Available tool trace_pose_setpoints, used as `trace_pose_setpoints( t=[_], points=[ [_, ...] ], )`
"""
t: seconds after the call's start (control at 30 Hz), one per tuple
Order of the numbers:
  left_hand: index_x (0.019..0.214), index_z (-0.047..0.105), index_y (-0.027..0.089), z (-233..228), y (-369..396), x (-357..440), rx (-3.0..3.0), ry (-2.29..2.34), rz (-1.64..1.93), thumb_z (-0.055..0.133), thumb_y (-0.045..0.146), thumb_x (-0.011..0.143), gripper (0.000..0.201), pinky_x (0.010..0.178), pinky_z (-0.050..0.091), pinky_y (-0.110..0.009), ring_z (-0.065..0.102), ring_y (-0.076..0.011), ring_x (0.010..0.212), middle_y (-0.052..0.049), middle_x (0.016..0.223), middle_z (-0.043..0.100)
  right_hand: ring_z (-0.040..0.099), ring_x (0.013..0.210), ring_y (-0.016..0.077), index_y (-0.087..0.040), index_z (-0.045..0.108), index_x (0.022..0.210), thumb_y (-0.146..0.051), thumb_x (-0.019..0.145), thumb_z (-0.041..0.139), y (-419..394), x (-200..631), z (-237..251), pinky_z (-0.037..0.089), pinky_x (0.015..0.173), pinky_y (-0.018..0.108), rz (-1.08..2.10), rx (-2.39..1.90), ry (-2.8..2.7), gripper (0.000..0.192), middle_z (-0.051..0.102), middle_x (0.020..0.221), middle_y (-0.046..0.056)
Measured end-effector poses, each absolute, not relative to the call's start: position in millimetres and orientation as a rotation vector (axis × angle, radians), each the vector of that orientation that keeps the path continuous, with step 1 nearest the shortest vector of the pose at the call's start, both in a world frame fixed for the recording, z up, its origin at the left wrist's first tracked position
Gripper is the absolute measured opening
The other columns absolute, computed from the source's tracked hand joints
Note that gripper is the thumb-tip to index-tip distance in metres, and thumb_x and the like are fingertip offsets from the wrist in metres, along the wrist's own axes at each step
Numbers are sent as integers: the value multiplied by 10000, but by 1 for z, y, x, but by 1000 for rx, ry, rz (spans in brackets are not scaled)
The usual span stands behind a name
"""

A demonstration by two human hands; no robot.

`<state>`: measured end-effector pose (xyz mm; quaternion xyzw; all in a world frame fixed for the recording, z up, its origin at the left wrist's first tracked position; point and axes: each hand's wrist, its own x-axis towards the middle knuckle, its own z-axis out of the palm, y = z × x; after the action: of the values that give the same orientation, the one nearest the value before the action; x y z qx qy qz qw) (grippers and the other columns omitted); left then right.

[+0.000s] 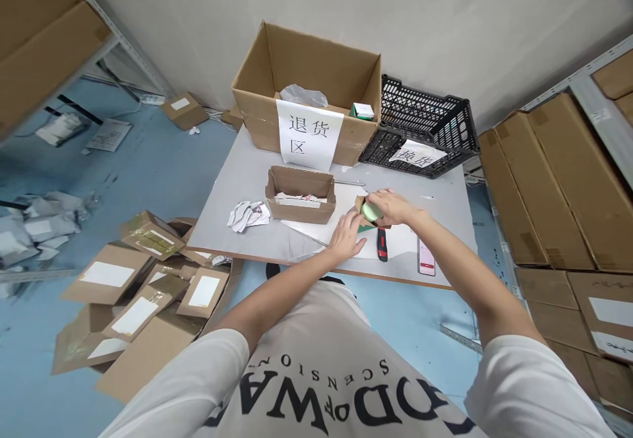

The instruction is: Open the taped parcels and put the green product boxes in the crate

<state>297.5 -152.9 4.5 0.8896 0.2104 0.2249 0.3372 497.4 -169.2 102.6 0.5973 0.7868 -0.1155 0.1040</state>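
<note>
Right hand (pixel 393 206) grips a small brown box (pixel 362 206) w/ a pale green round thing (pixel 370 212) poking out its open end, tilted toward the person. Left hand (pixel 347 237) open, fingers spread, flat on white sheets (pixel 321 227), pinning them. Red-black knife (pixel 382 245) & phone (pixel 426 257) just beside, on the table (pixel 247 181). Open carton (pixel 300 194) left of the hands.

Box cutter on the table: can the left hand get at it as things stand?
Probably yes. The box cutter lies uncovered just right of the left hand, nothing between them; the right hand sits behind it, gripping a green item.
</note>
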Motion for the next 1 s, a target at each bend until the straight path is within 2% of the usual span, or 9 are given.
trace_pose_setpoints(
  t=[0.1,0.13,0.2,0.27,0.37,0.7,0.8,1.0],
  points=[
    [1440,86,143,-4,-148,313,2136,672,669,780,356,614,1099,1089,300,-477,213,-328,1388,-211,1492,192,515,940,287,-171,451,1058,-319,633,644,-169,496,99,311,808,350,-350,1803,2310,490,593,991,122],
    [1447,37,147,-7,-147,318,2089,694,671,811,358,571,1187,1081,314,-474,218,-332,1387,-214,1500,182,514,938,286,-172,449,1055,-323,632,645,-169,494,99,312,801,345,-355,1814,2308,490,593,991,122],
    [1453,-9,160,-12,-145,328,2002,751,657,833,355,537,1259,1046,363,-465,311,-333,1349,-213,1475,263,513,934,284,-174,445,1055,-329,633,647,-168,492,98,313,787,338,-365,1832,2302,493,593,992,122],
    [1456,-9,168,-14,-145,333,1931,819,644,821,345,559,1234,1003,409,-449,426,-321,1279,-204,1412,386,512,928,280,-175,440,1058,-328,641,642,-166,489,99,313,777,333,-369,1840,2295,488,595,992,121],
    [1458,18,159,-14,-145,335,1894,884,633,778,339,609,1154,976,430,-427,499,-303,1218,-191,1324,500,510,938,282,-174,434,1063,-326,646,633,-166,487,104,308,768,332,-357,1847,2274,486,595,999,124],
    [1457,23,168,-22,-150,330,1800,889,591,765,258,621,1122,959,451,-411,493,-280,1235,-181,1352,491,503,948,282,-193,418,1069,-309,650,639,-170,485,120,300,760,326,-372,1882,2229,488,593,1025,122],
    [1442,92,163,-25,-150,330,1778,889,617,777,263,615,1078,958,455,-404,479,-278,1249,-185,1353,485,501,949,286,-190,418,1075,-304,640,642,-170,484,128,308,767,332,-358,1912,2241,502,592,1033,128],
    [1333,311,185,-24,-146,332,1781,907,647,775,269,615,859,935,472,-388,541,-258,1178,-140,1282,546,502,987,307,-196,423,1084,-316,616,670,-170,487,158,319,849,389,-328,1994,2255,543,594,1042,120]
  ],
)
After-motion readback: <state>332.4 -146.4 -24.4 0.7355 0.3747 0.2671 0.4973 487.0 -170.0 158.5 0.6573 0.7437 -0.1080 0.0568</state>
